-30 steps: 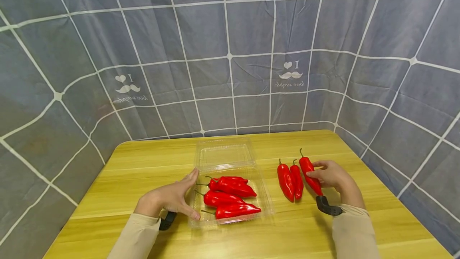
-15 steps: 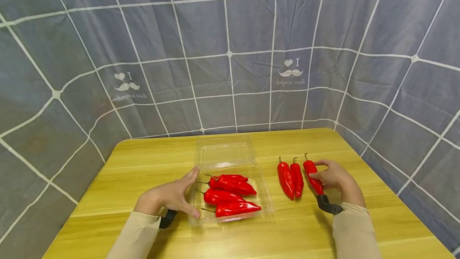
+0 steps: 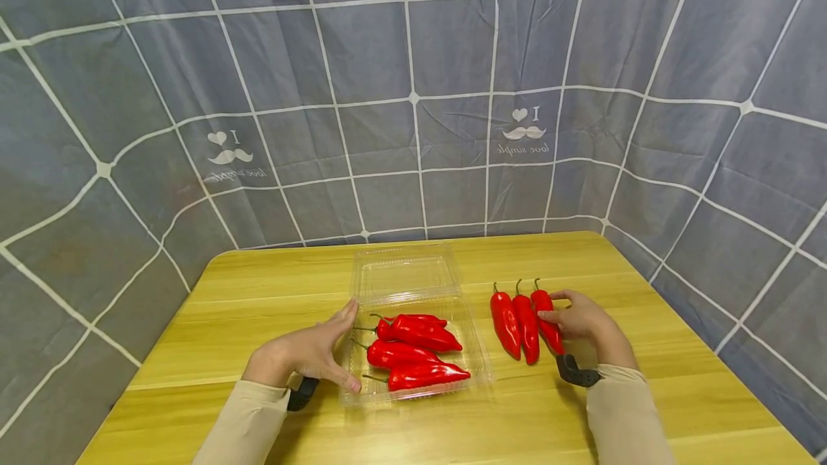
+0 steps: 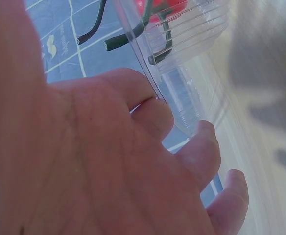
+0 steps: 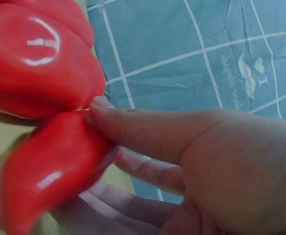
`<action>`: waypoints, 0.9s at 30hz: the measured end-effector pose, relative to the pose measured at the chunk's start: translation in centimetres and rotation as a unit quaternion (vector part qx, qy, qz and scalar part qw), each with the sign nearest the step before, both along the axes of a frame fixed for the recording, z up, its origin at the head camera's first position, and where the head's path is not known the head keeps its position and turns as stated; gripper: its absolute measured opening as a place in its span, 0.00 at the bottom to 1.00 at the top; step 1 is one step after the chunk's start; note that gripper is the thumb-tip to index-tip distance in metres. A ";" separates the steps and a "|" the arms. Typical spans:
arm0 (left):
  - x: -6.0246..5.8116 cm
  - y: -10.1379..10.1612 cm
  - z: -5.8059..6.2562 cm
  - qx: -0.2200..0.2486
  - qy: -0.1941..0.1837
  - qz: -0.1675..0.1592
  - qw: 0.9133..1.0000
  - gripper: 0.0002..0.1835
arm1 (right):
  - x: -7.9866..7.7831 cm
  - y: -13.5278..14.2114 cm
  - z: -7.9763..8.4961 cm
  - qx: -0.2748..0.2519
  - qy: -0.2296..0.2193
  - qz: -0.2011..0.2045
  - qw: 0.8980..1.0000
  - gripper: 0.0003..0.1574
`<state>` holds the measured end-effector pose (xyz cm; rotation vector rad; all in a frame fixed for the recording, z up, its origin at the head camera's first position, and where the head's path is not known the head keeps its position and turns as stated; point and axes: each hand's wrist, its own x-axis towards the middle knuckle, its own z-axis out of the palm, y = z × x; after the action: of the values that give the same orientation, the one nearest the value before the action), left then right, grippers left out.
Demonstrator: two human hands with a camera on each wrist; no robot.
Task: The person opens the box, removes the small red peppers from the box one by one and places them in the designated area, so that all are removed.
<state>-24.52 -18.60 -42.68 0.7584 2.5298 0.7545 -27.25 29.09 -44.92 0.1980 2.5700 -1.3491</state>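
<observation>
My right hand (image 3: 584, 321) pinches a long red pepper (image 3: 541, 300) between thumb and fingers, at the right end of a row of three. In the right wrist view the held pepper (image 5: 55, 164) lies against its neighbour (image 5: 30, 63). The other two peppers, a middle one (image 3: 526, 329) and a left one (image 3: 505, 325), lie side by side on the table, green stems pointing away. My left hand (image 3: 310, 354) rests with spread fingers along the left side of a clear plastic clamshell box (image 3: 477, 343). Several red peppers (image 3: 423, 376) lie inside, stems toward that hand.
The box's clear lid (image 3: 405, 275) is folded back on the far side. All stands on a yellow wood-grain table (image 3: 271, 293). A grey curtain with white lines (image 3: 452, 135) hangs behind and at both sides.
My right hand has shifted left with its pepper, bringing it up to the other two, which have also slid slightly left and lie closer together. My left hand and the box have stayed put.
</observation>
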 end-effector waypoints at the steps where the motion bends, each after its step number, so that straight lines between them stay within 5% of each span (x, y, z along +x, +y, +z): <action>1: 0.0 0.0 0.0 0.000 0.000 0.000 1.000 0.75 | 0.0 0.0 0.0 0.006 0.002 -0.001 1.000 0.40; 14: -0.1 0.0 -0.1 0.003 -0.002 0.001 1.000 0.75 | -0.3 0.5 0.5 0.108 0.031 0.003 0.994 0.51; 27: -0.3 -0.1 -0.4 0.009 -0.009 0.000 1.000 0.75 | 0.1 -1.6 2.7 0.058 0.150 0.038 0.986 0.58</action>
<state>-24.78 -18.65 -43.04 0.7534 2.5113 0.7812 -27.10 27.51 -42.25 -0.0912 2.8712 -1.2884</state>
